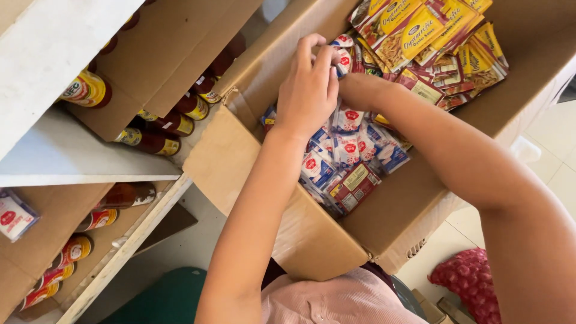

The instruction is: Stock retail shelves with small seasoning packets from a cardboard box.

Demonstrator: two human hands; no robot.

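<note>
**Both hands deep in a carton of sachets**

At the bottom centre of the frame a pink garment covered the person's lap, with a green seat (171,300) to its left and a red mesh bag (471,277) at the lower right. Just above, the cardboard carton (312,240) stood open, its flap spread toward the left.

The left hand (309,90) sat in the upper middle of the frame, fingers curled together and pinching the top of a small white and red sachet (343,60). The right hand (354,90) lay mostly hidden behind the left one; only its wrist showed, so how far it was closed could not be told, though it touched the same pile.

Inside the carton, below the hands, white and blue sachets (336,150) with red marks stood packed in a row, a dark red packet (354,186) at their near end. Toward the upper right, yellow and red sauce packets (432,36) lay heaped against the far wall.

At the left of the frame a white shelf (72,156) carried open boxes of brown sauce bottles (174,123) with yellow labels, and more bottles (72,252) lay on the lower tier
</note>
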